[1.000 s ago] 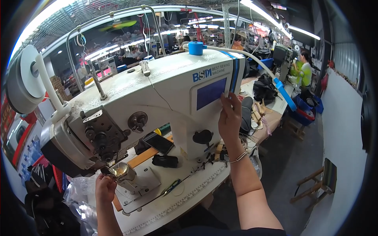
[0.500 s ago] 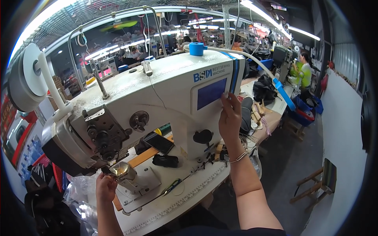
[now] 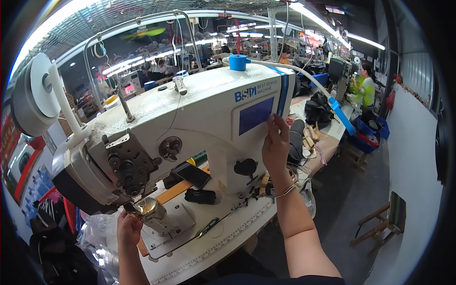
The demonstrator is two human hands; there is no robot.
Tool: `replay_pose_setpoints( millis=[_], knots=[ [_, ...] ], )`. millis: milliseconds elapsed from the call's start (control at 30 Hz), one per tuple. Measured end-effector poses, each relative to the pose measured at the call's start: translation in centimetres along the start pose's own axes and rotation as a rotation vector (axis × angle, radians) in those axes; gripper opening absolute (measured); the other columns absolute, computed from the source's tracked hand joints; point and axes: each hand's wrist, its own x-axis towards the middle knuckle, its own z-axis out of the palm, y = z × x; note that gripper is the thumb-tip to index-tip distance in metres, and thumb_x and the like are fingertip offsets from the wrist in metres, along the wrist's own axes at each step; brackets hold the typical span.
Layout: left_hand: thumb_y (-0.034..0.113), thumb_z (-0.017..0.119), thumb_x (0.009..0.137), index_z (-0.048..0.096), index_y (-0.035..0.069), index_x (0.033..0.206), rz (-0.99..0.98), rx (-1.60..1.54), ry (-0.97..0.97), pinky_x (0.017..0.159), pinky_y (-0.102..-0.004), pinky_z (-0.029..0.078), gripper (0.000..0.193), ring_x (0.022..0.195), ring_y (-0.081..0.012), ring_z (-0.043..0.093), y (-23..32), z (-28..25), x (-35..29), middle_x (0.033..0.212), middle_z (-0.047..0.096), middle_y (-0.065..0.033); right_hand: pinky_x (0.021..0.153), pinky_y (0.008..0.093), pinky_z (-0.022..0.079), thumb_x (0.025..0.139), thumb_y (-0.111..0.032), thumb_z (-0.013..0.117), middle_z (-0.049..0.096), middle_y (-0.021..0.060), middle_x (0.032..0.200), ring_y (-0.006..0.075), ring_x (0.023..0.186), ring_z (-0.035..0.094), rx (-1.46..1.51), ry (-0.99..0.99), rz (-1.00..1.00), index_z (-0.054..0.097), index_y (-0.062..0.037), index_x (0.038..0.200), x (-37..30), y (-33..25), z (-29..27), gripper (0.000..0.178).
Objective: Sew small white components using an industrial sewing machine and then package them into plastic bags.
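A white post-bed sewing machine [image 3: 209, 107] stands before me. At its needle end, my left hand [image 3: 129, 229] is closed beside the metal post [image 3: 152, 209], pinching a small dark piece [image 3: 129, 207] whose kind I cannot make out. My raised right hand [image 3: 276, 145] is at the lower right corner of the machine's blue-lit screen [image 3: 255, 116], a fingertip on or very near it; its fingers are partly bent and hold nothing visible. Thread snips [image 3: 208, 228] lie on the white table [image 3: 185, 259], right of the post.
Under the machine arm are a phone [image 3: 192, 175] and a black pouch-like thing [image 3: 200, 196]. A thread cone [image 3: 33, 92] sits at upper left. Cut pieces pile up on the bench at right. A wooden stool [image 3: 384, 223] stands by the wall; a person in bright green [image 3: 366, 88] works farther back.
My right hand has shifted slightly down and left at the screen's corner. A loose thread on the machine's front hangs differently. My left hand stays by the post.
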Motion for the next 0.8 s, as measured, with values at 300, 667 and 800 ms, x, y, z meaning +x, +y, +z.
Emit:
replay_pose_setpoints(
  millis=[300,667,800],
  knots=[
    [0.002,0.052,0.077,0.05,0.009,0.074,-0.012,0.054,-0.13,0.05,-0.0209,0.041,0.008,0.056,-0.0089,0.048,0.2,-1.6,0.5,0.066,0.05,0.0011,0.09,0.0378,0.044,0.071,0.013,0.047,0.044,0.0179,0.121,0.0344,0.11,0.049,0.017,-0.073,0.062,0.055,-0.0013,0.116,-0.2,-0.3,0.1,0.047],
    [0.0,0.051,0.076,0.048,0.01,0.072,-0.016,0.065,-0.091,0.048,-0.0207,0.038,0.011,0.053,-0.0088,0.045,0.2,-0.9,0.3,0.063,0.049,0.0008,0.079,0.0316,0.05,0.081,0.011,0.043,0.048,0.0156,0.118,0.0258,0.098,0.058,-0.012,-0.023,0.015,0.057,-0.0018,0.115,-0.3,0.1,0.1,0.039],
    [-0.001,0.051,0.075,0.048,0.01,0.072,-0.013,0.051,-0.055,0.048,-0.021,0.038,0.012,0.052,-0.0089,0.045,0.1,-0.9,0.3,0.063,0.049,0.0009,0.078,0.0314,0.05,0.081,0.012,0.042,0.048,0.0155,0.118,0.0253,0.097,0.058,0.091,0.034,0.09,0.057,-0.0012,0.113,-0.1,-0.1,0.1,0.038]
  ],
)
